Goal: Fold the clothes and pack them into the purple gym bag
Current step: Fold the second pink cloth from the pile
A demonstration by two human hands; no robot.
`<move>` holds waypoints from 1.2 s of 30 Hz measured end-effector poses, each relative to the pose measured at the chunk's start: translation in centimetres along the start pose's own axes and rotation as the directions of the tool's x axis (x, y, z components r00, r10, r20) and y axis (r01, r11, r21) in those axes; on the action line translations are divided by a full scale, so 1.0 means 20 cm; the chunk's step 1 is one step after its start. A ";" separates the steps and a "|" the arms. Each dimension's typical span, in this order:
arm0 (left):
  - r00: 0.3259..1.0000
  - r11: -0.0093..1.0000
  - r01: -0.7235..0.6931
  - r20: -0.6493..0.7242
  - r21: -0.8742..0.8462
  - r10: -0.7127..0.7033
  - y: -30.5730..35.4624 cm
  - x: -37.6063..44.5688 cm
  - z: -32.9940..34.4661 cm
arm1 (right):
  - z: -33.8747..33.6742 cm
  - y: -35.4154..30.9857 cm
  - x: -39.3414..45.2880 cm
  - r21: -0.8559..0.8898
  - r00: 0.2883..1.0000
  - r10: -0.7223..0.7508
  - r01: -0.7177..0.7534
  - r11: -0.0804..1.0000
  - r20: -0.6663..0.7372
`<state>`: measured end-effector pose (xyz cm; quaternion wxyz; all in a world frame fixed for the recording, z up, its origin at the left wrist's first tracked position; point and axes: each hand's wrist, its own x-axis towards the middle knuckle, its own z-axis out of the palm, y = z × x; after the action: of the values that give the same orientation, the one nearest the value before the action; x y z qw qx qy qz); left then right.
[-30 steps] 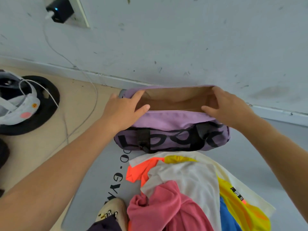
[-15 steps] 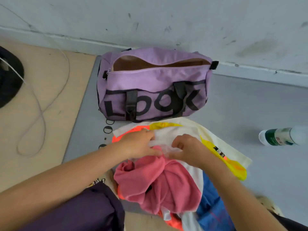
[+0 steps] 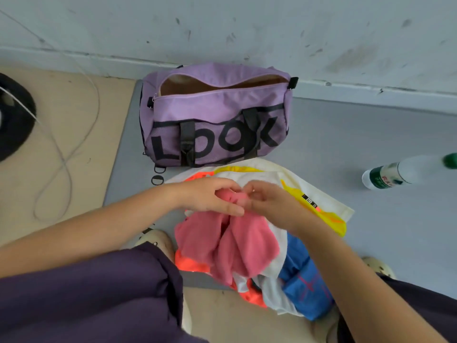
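Nearest the camera a dark purple trouser leg (image 3: 81,300) fills the lower left, with a pale shoe (image 3: 158,241) just past it. Beyond lies a heap of clothes on the grey mat (image 3: 371,134) — a blue garment (image 3: 301,283), an orange one (image 3: 190,264) and a white one (image 3: 272,290) under a pink garment (image 3: 235,246) on top. Both hands meet at the pink garment's upper edge: the left hand (image 3: 210,195) pinches the cloth between thumb and curled fingers, and the right hand (image 3: 267,201) grips the same edge just beside it, fingers bent. Under them spreads a white and yellow shirt (image 3: 319,201).

Farther off, the purple gym bag (image 3: 215,115) stands against the wall (image 3: 247,26), its near side touching the pile — the top zip gapes open, showing a tan lining. To the right a plastic bottle (image 3: 400,173) with a green cap lies on its side, well apart. On the left a white cable (image 3: 61,154) loops over the beige floor (image 3: 81,125).
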<state>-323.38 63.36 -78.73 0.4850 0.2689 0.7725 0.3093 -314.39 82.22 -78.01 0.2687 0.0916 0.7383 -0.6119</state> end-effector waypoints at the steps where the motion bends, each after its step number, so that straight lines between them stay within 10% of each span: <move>1: 0.999 0.999 -0.037 -0.010 0.013 0.037 0.09 -0.06 -0.04 | -0.03 -0.09 -0.05 0.042 0.999 -0.024 0.026 0.999 -0.028; 10: 0.910 0.951 -0.303 -0.278 0.066 0.309 0.92 -0.69 -0.43 | -0.24 -0.98 -0.55 -0.072 0.932 -0.342 0.336 0.939 -0.119; 18: 0.657 0.827 -0.374 -0.509 0.420 0.556 1.40 -1.11 -0.24 | -0.29 -1.34 -1.16 -0.400 0.884 -0.456 0.384 0.832 -0.099; 27: 0.806 0.869 -0.427 -0.542 -0.252 0.239 1.46 -1.01 0.16 | -0.30 -1.13 -1.31 -0.354 0.892 -0.437 0.374 0.857 -0.118; 36: 0.819 0.925 -0.379 -0.471 -0.015 0.328 1.30 -0.86 0.16 | -0.37 -0.94 -1.20 -0.484 0.892 -0.419 0.296 0.824 -0.169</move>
<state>-310.85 69.05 -50.62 0.2358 0.2999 0.7838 0.4901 -305.17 89.45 -48.89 0.0596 -0.0319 0.8916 -0.4477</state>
